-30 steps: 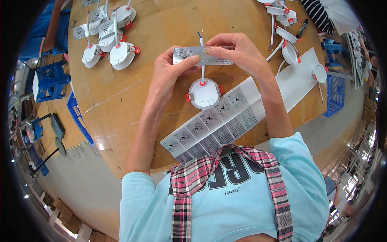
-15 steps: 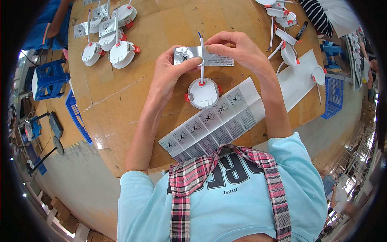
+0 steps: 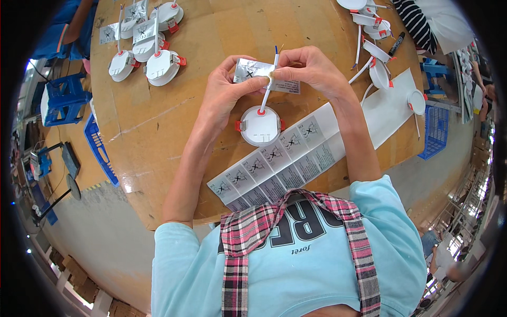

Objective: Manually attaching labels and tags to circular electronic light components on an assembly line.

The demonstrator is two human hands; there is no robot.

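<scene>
A silver label [image 3: 253, 71] lies across the white cable [image 3: 265, 99] of a round white downlight [image 3: 261, 130], which rests on the table with red-tipped spring clips at its sides. My left hand [image 3: 228, 87] pinches the label at the cable, thumb on top. From the other side my right hand [image 3: 303, 68] grips the label where it meets the cable, thumb and forefinger together. Blue and brown wire ends stick up beyond my fingers. Below my hands a sheet of silver labels [image 3: 274, 158] lies slantwise, partly under my right forearm.
Finished-looking labelled downlights [image 3: 162, 67] stand at the far left of the brown table [image 3: 153, 127]. Several unlabelled downlights [image 3: 378, 73] and a black marker [image 3: 396, 44] lie at the far right, by white backing paper [image 3: 393, 108]. Blue baskets [image 3: 436, 129] flank the table; co-workers sit opposite.
My hands have closed in on the cable, and the label now bends around it. The cable leans right at its top, and the downlight has shifted slightly left.
</scene>
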